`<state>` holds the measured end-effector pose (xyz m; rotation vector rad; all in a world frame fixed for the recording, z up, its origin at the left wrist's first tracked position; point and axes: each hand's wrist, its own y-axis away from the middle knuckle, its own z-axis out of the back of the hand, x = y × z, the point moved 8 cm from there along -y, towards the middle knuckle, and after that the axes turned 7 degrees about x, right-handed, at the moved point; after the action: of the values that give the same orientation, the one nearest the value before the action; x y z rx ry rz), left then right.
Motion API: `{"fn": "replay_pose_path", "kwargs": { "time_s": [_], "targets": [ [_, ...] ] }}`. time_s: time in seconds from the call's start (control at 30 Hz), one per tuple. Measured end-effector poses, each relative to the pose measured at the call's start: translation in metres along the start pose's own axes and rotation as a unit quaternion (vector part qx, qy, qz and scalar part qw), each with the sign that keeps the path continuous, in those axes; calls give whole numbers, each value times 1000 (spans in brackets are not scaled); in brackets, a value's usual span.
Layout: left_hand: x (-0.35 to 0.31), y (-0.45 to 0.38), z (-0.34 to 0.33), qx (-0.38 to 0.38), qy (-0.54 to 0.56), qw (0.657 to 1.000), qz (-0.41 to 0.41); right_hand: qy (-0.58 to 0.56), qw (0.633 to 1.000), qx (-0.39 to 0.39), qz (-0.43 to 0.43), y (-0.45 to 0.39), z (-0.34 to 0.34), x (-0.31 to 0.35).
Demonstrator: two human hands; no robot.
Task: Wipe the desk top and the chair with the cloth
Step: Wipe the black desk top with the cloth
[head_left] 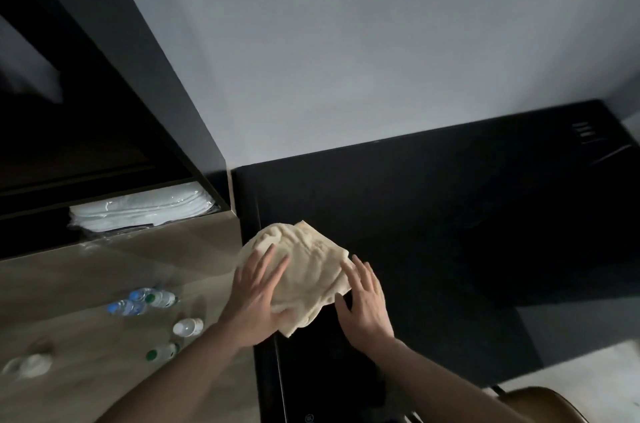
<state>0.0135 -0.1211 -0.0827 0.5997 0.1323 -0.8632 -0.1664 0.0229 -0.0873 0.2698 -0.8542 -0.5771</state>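
A dark shelf unit [114, 131] stands at the far left; its open compartment holds a stack of white folded linen [138, 209] wrapped in clear plastic. Below it runs a pale wood counter [114, 266], which carries four small water bottles: two with blue caps [126, 307] lying close together beside a green-capped one [161, 299], a white-capped bottle [187, 327] nearer, and another green-capped bottle [162, 352] nearest. A blurred white object [29, 366] sits at the near left edge of the counter; what it is cannot be told.

The black table [433, 214] fills the middle and right, set against a grey wall [346, 41]. A cream cloth [308, 270] lies crumpled on the table's left end, close to the counter's edge.

The left hand [256, 301] lies flat on the cloth's left side, fingers straight and slightly spread, pointing far and right, pressing the cloth down. The right hand [363, 305] is spread just right of the cloth, fingers straight and pointing far; its fingertips touch the cloth's right edge and its thumb reaches left toward the cloth's near corner. Both bare forearms come in from the near edge. A brown chair [543, 403] shows in the near right corner.
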Motion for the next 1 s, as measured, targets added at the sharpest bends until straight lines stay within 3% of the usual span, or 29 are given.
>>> {"fn": "replay_pose_path", "kwargs": {
  "time_s": [0.13,0.3,0.5,0.67,1.0],
  "targets": [
    [-3,-25,-20,118,-55,989,71,68,991,-15,-117,30,37,-81],
    [-12,-40,-34,127,-62,983,121,105,977,-13,-187,52,71,-152],
    [-28,-67,-32,162,-120,970,138,167,977,-5,-133,48,96,-193],
    [-63,-102,-25,179,-128,966,139,142,978,-43,-146,29,142,-234],
    [-185,-196,-18,171,-75,961,202,179,979,5,-93,15,203,-296]
  ]
}}
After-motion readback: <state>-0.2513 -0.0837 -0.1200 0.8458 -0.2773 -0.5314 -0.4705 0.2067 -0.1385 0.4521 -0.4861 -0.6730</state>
